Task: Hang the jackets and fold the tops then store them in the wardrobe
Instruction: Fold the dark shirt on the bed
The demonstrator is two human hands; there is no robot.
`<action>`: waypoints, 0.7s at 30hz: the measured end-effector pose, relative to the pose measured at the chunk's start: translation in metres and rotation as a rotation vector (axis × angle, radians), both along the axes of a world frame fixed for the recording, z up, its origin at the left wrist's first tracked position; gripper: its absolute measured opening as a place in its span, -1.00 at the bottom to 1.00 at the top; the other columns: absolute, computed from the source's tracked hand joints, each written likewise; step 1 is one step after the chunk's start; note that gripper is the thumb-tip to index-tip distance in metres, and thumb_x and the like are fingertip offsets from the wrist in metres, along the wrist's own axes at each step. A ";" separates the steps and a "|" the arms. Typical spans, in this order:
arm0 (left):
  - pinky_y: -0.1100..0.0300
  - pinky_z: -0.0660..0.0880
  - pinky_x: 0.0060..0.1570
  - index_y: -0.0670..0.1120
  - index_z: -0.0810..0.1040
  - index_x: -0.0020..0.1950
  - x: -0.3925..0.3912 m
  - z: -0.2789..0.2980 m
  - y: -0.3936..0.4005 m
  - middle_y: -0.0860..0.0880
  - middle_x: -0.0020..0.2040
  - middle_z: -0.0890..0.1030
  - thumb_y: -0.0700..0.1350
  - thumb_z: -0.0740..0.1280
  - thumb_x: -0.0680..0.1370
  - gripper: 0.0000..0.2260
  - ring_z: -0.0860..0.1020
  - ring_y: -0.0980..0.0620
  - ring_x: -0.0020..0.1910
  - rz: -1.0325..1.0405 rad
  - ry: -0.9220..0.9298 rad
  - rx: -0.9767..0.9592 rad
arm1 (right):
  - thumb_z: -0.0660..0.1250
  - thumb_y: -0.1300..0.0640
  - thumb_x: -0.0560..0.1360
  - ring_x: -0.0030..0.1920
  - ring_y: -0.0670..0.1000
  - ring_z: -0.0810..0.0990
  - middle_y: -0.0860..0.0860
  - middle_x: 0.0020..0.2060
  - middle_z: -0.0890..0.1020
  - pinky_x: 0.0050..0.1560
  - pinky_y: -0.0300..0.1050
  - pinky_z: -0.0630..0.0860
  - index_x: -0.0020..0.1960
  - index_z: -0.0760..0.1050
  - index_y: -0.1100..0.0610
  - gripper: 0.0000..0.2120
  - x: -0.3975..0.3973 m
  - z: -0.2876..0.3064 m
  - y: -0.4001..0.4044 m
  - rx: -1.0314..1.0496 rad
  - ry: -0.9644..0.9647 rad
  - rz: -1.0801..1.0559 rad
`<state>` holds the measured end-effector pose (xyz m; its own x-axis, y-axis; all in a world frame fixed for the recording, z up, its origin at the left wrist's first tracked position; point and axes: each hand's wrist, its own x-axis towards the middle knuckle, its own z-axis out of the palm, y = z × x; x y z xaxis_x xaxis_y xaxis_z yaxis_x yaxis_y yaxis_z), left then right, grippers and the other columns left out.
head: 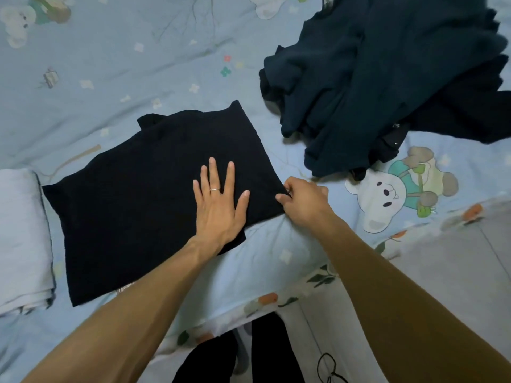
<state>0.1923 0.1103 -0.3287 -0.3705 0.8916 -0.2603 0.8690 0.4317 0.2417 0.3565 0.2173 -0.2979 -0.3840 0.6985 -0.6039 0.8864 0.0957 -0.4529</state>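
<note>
A black top [143, 194] lies partly folded and flat on the light blue bed sheet [110, 73]. My left hand [219, 203] presses flat on its right part, fingers spread, a ring on one finger. My right hand [302, 203] pinches the top's right corner at the edge. A heap of dark navy garments [387, 78] sits at the upper right, unfolded and piled on each other.
A folded pale blue garment [23, 239] lies at the left edge, next to the black top. The bed's front edge runs along the lower right, with grey floor [456, 272] beyond. My legs in black trousers [249, 355] stand against the bed.
</note>
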 end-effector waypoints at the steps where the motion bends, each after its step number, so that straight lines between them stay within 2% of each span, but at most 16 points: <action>1: -0.15 -0.21 0.50 -0.01 -0.08 0.63 0.000 -0.002 -0.001 -0.20 0.61 -0.21 0.22 -0.10 0.63 -0.39 -0.20 -0.21 0.58 -0.008 0.006 -0.003 | 0.22 -0.03 0.62 0.12 0.10 0.45 0.00 -0.13 0.54 0.11 -0.04 0.22 -0.03 0.40 0.05 -0.84 -0.003 -0.003 -0.002 0.087 -0.077 0.052; 4: -0.12 -0.21 0.52 -0.01 -0.08 0.63 -0.001 0.003 -0.016 -0.17 0.61 -0.20 0.20 -0.10 0.65 -0.41 -0.21 -0.17 0.59 -0.030 -0.021 -0.022 | 0.25 -0.04 0.61 0.17 0.12 0.46 0.07 0.06 0.55 0.16 -0.01 0.31 0.16 0.41 0.11 -0.75 -0.009 0.001 -0.019 0.290 -0.178 0.119; 7: -0.08 -0.17 0.55 -0.01 -0.05 0.63 -0.006 0.016 -0.042 -0.14 0.62 -0.15 0.14 -0.04 0.68 -0.45 -0.17 -0.12 0.59 0.039 -0.112 -0.016 | 0.30 0.08 0.56 0.08 0.12 0.47 0.08 0.08 0.49 0.12 -0.03 0.35 0.16 0.41 0.13 -0.78 -0.021 0.016 -0.038 0.480 -0.066 0.123; 9: -0.04 -0.14 0.56 -0.04 0.00 0.63 -0.016 0.030 -0.070 -0.13 0.62 -0.09 0.12 -0.02 0.67 -0.45 -0.11 -0.11 0.60 0.130 -0.145 0.010 | 0.30 0.16 0.54 0.07 0.10 0.46 0.08 0.09 0.48 0.12 -0.05 0.36 0.15 0.42 0.12 -0.80 -0.032 0.029 -0.051 0.485 0.022 0.236; 11: -0.05 -0.09 0.56 -0.08 0.04 0.62 -0.028 0.035 -0.098 -0.15 0.62 -0.04 0.06 0.02 0.63 -0.43 -0.06 -0.13 0.60 0.178 -0.160 -0.004 | 0.30 0.21 0.50 0.20 0.12 0.42 0.10 0.24 0.44 0.25 -0.03 0.33 0.27 0.42 0.13 -0.65 -0.042 0.032 -0.063 0.429 0.062 0.396; 12: -0.07 -0.08 0.56 -0.10 0.05 0.62 -0.038 0.036 -0.115 -0.16 0.62 -0.02 0.01 0.05 0.59 -0.41 -0.04 -0.15 0.59 0.194 -0.151 -0.029 | 0.30 0.23 0.49 0.33 0.15 0.36 0.12 0.35 0.38 0.37 0.00 0.26 0.38 0.36 0.15 -0.54 -0.049 0.031 -0.069 0.396 0.063 0.483; 14: -0.08 -0.06 0.55 -0.12 0.06 0.62 -0.058 0.032 -0.141 -0.17 0.61 0.00 -0.07 0.15 0.50 -0.32 -0.02 -0.17 0.59 0.217 -0.109 -0.083 | 0.27 0.24 0.50 0.54 0.17 0.11 0.14 0.54 0.15 0.52 0.05 0.05 0.55 0.14 0.16 -0.34 -0.061 0.022 -0.079 0.369 0.015 0.614; 17: -0.10 -0.01 0.55 -0.11 0.03 0.62 -0.082 0.018 -0.163 -0.17 0.61 0.01 -0.20 0.33 0.42 -0.19 0.01 -0.18 0.58 0.257 0.035 -0.166 | 0.20 0.25 0.57 0.59 0.15 -0.14 0.11 0.60 -0.10 0.56 0.10 -0.08 0.61 -0.14 0.16 -0.27 -0.071 0.005 -0.088 0.392 -0.135 0.683; 21: -0.06 -0.03 0.56 -0.06 0.07 0.61 -0.100 0.008 -0.170 -0.12 0.61 0.07 -0.25 0.40 0.45 -0.19 0.04 -0.16 0.58 0.399 0.104 -0.161 | 0.15 0.22 0.61 0.59 0.16 -0.17 0.12 0.60 -0.17 0.55 0.13 -0.04 0.59 -0.25 0.19 -0.27 -0.079 -0.007 -0.090 0.455 -0.222 0.714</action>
<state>0.0926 -0.0593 -0.3208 -0.7093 0.6245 -0.3269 0.6428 0.7634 0.0637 0.2779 0.1272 -0.3048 -0.7282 0.5273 -0.4379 0.6087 0.7912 -0.0595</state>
